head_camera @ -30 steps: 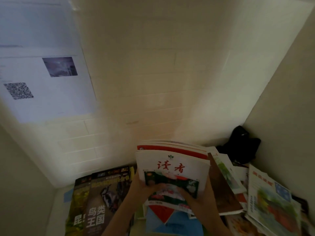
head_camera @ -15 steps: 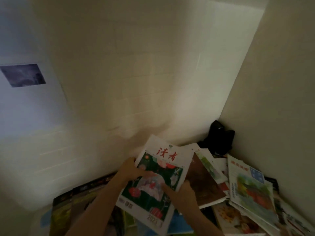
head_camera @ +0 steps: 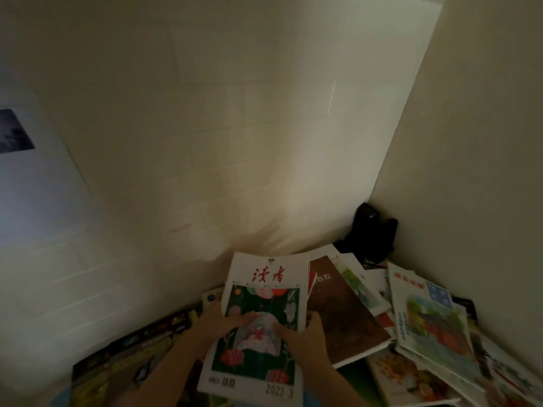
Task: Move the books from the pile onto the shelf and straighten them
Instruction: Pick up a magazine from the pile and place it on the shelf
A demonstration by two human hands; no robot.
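Head view: the left hand [head_camera: 219, 321] and right hand [head_camera: 305, 333] both hold a thin magazine [head_camera: 258, 324] over the messy pile [head_camera: 426, 318] near the wall corner. It looks light and floppy, so holding both side edges seems best.

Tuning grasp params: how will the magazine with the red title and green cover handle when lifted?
The magazine looks thin and soft-covered, so probably floppy if held by one edge. Left hand and right hand both grip it, suggesting it needs support. Likely light; the cover may be slippery.
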